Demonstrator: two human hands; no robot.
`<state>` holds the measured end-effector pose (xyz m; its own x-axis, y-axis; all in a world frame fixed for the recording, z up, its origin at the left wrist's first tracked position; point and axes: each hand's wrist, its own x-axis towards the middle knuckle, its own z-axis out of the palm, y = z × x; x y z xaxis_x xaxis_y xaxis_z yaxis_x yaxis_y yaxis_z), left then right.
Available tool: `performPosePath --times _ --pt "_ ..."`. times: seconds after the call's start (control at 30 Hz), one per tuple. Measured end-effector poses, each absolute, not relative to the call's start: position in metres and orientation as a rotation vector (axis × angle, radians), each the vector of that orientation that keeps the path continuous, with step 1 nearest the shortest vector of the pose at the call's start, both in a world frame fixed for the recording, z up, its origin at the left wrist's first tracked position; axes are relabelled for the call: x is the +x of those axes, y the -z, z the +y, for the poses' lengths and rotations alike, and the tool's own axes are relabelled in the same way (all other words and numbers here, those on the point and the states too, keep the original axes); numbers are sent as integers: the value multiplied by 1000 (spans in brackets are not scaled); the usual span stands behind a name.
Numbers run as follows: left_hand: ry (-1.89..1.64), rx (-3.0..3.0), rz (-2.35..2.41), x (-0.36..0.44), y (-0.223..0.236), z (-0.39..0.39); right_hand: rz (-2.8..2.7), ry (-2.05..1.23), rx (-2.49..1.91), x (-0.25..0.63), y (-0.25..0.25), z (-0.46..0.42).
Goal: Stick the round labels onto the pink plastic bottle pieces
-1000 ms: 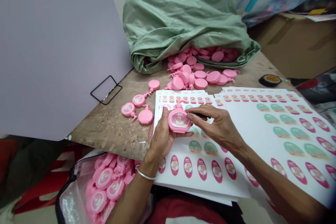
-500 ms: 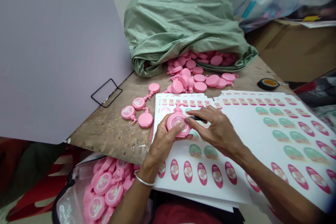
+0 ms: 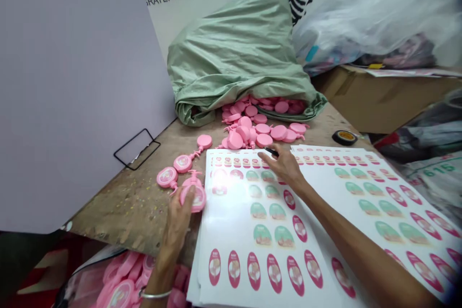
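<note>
My left hand (image 3: 177, 219) is closed round a pink toy pump bottle (image 3: 197, 200) with a round label, low over the table at the left edge of the sticker sheets. Partly behind it lies another pink pump bottle, its nozzle upward. My right hand (image 3: 285, 167) grips a small slim black tool (image 3: 271, 152), its exact kind unclear, above the top edge of the sticker sheet (image 3: 231, 221). Just beyond these fingers is a heap of unlabelled pink pump bottles (image 3: 243, 134). Two labelled bottles (image 3: 167, 177) rest on the table to the left.
A green cloth sack (image 3: 238, 53) spills pink bottles at the back. A roll of black tape (image 3: 344, 137) lies at right, beside a cardboard box (image 3: 357, 101). At left are a black wire frame (image 3: 137, 149) and a grey panel (image 3: 79, 82). Below, a bag holds labelled bottles (image 3: 121, 293).
My left hand has carried the labelled pump bottle left, off the sticker sheet. My right hand has parted from it, moving up toward the heap with the black tool. The view has tilted upward.
</note>
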<state>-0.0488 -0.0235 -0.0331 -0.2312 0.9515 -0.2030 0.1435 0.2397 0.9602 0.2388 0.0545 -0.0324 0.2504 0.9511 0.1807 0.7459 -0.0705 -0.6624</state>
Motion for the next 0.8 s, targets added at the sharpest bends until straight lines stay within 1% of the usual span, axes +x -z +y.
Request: performPosePath --times 0.07,0.17,0.3,0.43,0.5,0.57,0.63,0.73,0.8 --pt "-1064 1260 1838 -66 43 -9 -1484 -335 -1964 246 37 85" --pt "-1034 1582 1972 -74 49 5 -1434 -295 -2063 236 43 124" --pt "-1281 1928 1970 -68 48 3 -1414 -302 -2135 224 50 145" --pt "-1496 1909 1864 -61 37 -9 -1464 -333 -2080 243 35 131" --pt "-1488 1802 1737 -55 26 -12 -1585 -399 -1970 255 16 112" --pt "-1378 1582 1552 -44 11 -12 -1735 -497 -1823 260 -6 87" --pt "-1177 1229 1280 -30 0 -11 -1903 -547 -1605 255 -26 56" --pt "-671 752 780 -9 -4 -18 -2242 -388 -1093 231 -40 5" --pt "-431 579 579 1 4 -31 -2422 -271 -917 218 -37 -24"
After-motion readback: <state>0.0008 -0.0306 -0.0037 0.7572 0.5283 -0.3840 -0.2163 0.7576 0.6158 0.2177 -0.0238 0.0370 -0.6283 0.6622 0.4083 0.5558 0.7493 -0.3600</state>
